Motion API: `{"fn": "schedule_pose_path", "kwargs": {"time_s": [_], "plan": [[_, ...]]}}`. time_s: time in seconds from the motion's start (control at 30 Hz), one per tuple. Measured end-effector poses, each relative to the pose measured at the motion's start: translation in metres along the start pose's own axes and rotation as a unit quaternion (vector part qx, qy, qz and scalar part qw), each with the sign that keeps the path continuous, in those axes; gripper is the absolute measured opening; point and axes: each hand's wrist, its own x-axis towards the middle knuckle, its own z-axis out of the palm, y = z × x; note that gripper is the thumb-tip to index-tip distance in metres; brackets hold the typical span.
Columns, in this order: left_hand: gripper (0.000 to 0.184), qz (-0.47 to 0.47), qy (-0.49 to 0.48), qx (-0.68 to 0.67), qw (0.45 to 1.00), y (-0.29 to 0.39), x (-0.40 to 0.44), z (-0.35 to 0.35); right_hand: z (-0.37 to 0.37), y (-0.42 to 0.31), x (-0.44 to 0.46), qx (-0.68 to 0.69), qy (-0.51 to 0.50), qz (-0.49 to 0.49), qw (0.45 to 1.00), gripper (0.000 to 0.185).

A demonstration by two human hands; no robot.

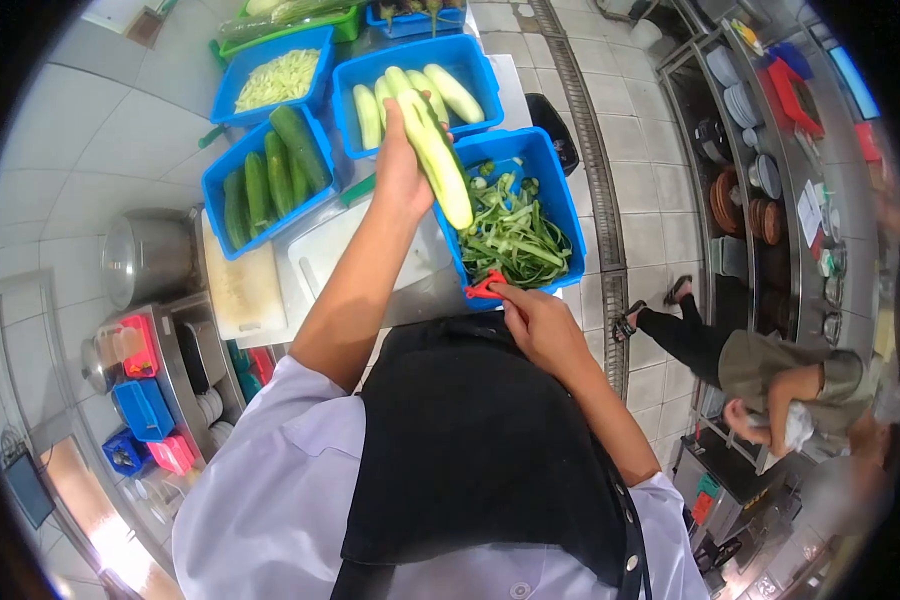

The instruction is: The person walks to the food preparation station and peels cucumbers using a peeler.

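Our left hand [404, 168] clasps the cucumber [442, 172], likely slick, best held near an end. Our right hand [548, 328] pinches the peeler [485, 287].

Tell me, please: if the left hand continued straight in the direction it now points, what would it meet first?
The left hand would probably meet the pale vegetables in the blue tub ahead of it. Depth is unclear: it may be high enough to pass over them.
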Motion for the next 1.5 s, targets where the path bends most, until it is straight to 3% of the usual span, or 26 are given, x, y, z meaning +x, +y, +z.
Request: {"fn": "schedule_pose_path", "kwargs": {"time_s": [0.07, 0.13, 0.2, 0.3, 0.5, 0.73, 0.87, 0.93, 1.0, 1.07, 1.27, 1.33, 1.5], "plan": [[0.058, -0.012, -0.012, 0.033, 0.999, 0.002, -0.002, -0.002, -0.01, -0.007, 0.002, 0.098, 0.063, -0.042, 0.992, 0.032], [0.056, -0.032, -0.033, 0.067, 0.997, -0.005, -0.007, -0.002, -0.041, -0.035, 0.021, 0.104, 0.048, 0.007, 0.993, 0.032], [0.054, -0.059, -0.042, 0.135, 0.988, -0.017, -0.024, 0.002, -0.054, -0.042, 0.044, 0.062, 0.171, -0.075, 0.98, 0.032], [0.055, -0.062, -0.08, 0.126, 0.987, -0.03, -0.046, 0.014, -0.067, -0.057, 0.069, -0.027, 0.207, -0.065, 0.976, 0.032], [0.053, -0.132, -0.074, 0.018, 0.988, -0.025, -0.051, 0.018, -0.046, -0.046, 0.063, -0.09, 0.169, -0.056, 0.98, 0.034], [0.057, -0.065, -0.005, -0.032, 0.997, -0.017, -0.02, -0.022, -0.015, -0.015, 0.005, -0.072, 0.036, -0.031, 0.996, 0.038], [0.064, -0.025, 0.028, -0.041, 0.998, -0.01, -0.009, -0.023, -0.012, 0.003, -0.007, 0.032, -0.022, -0.028, 0.999, 0.034], [0.067, -0.025, 0.042, -0.023, 0.999, -0.007, -0.013, -0.017, -0.031, -0.014, 0.002, 0.081, -0.013, 0.006, 0.997, 0.034], [0.068, -0.09, 0.022, 0.003, 0.996, -0.006, -0.023, -0.011, -0.049, -0.027, 0.017, 0.131, 0.003, 0.044, 0.99, 0.033], [0.067, -0.088, 0.02, 0.062, 0.994, -0.013, -0.036, 0.006, -0.059, -0.033, 0.036, 0.124, 0.113, -0.024, 0.986, 0.033], [0.071, -0.057, -0.045, 0.233, 0.97, -0.037, -0.066, 0.027, -0.081, -0.064, 0.076, 0.055, 0.212, -0.082, 0.972, 0.029], [0.066, -0.052, -0.057, 0.191, 0.979, -0.041, -0.068, 0.027, -0.079, -0.064, 0.076, 0.03, 0.208, -0.086, 0.974, 0.027], [0.064, -0.053, -0.05, 0.23, 0.971, -0.037, -0.068, 0.025, -0.072, -0.062, 0.066, 0.017, 0.185, -0.074, 0.98, 0.031]]}}
